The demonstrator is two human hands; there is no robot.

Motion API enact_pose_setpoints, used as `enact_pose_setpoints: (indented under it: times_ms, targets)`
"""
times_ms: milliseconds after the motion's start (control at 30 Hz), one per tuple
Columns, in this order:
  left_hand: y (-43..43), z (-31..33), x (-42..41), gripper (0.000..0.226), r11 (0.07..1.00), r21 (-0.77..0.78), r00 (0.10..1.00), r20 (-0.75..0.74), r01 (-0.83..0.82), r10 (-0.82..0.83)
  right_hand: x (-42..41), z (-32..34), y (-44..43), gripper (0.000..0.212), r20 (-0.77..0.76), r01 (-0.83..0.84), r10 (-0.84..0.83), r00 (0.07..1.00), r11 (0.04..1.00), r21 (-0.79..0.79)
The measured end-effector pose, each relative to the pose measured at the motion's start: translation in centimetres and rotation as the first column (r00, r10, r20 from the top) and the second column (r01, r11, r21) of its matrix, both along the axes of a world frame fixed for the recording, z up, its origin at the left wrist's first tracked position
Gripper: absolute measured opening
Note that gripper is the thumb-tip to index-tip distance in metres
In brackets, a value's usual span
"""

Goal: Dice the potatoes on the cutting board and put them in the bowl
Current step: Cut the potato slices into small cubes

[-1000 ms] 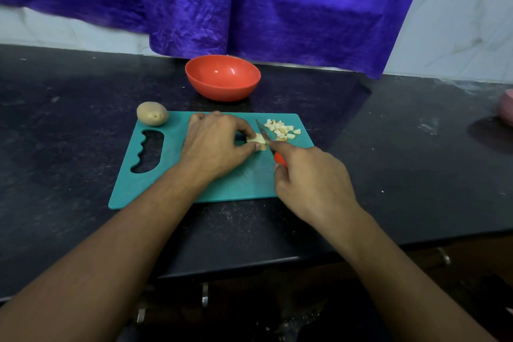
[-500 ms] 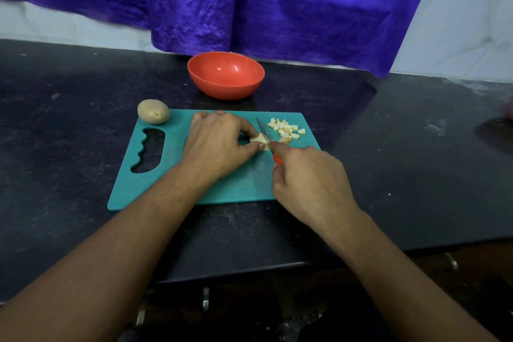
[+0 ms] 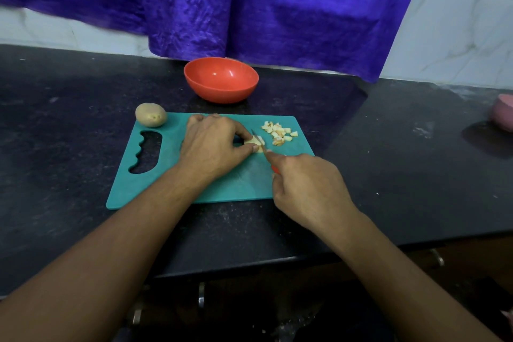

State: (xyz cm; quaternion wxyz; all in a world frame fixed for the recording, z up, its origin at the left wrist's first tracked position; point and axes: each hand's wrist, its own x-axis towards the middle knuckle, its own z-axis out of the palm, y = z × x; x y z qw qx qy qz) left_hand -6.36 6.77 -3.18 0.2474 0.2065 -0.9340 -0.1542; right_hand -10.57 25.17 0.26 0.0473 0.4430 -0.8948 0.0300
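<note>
Left hand (image 3: pixel 213 147): I see it pinching a pale cut potato piece (image 3: pixel 251 142) on the flat green plastic cutting board (image 3: pixel 236 183).
Right hand (image 3: pixel 308 189): gripping a small red-handled knife (image 3: pixel 256 136), blade on the piece.
Cubes: small potato cubes (image 3: pixel 279 133) beside the blade.

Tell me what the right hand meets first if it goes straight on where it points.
The right hand points along its knife up-left: probably the potato piece pinched by the left hand comes first.
</note>
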Motion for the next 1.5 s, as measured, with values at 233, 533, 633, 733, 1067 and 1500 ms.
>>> enact_pose_setpoints:
  times_ms: [233, 533, 633, 733, 1067, 1500]
  targets:
    - [0.0, -0.1, -0.1, 0.032, 1.000, -0.003, 1.000, 0.000, -0.008, 0.008, -0.5, 1.4, 1.3, 0.043, 0.065, 0.034, -0.030, 0.997, 0.997, -0.067]
    - [-0.1, -0.3, -0.2, 0.032, 1.000, 0.002, 1.000, -0.023, -0.006, 0.006, -0.2, 0.4, -0.7, 0.048, 0.063, 0.035, -0.023, 0.998, 0.978, -0.207]
    - [-0.2, -0.4, -0.2, 0.031, 1.000, 0.010, 1.000, -0.029, -0.006, 0.006, -0.4, 0.1, -1.2, 0.048, 0.068, 0.037, -0.024, 0.997, 0.980, -0.196]
    - [-0.2, -0.4, -0.2, 0.030, 1.000, 0.008, 1.000, -0.027, -0.012, 0.012, -0.7, -0.4, -1.4, 0.049, 0.076, 0.041, -0.027, 0.997, 0.980, -0.193]
    - [0.0, -0.2, -0.1, 0.021, 1.000, 0.012, 0.999, -0.034, -0.004, 0.004, -0.9, -0.7, -0.9, 0.050, 0.036, -0.008, 0.013, 0.999, 0.989, -0.146]
    - [0.1, -0.2, 0.0, 0.029, 1.000, -0.001, 1.000, -0.018, -0.012, 0.012, -0.4, 0.9, 1.5, 0.048, 0.088, -0.041, 0.041, 0.995, 0.999, -0.010]
